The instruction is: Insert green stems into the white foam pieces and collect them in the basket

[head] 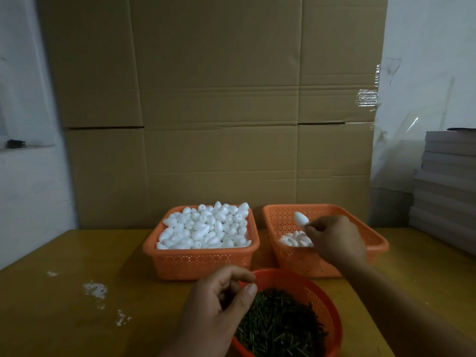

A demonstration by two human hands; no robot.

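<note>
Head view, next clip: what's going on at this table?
A person is assembling foam pieces. The right hand holds a white foam piece over the right orange basket, which holds a few pieces. The left hand, fingers curled, hovers at the round red basket of green stems. The left orange basket is full of foam pieces.

2 bare hands (213,305) — forearms bare too — no sleeves, rings.
</note>
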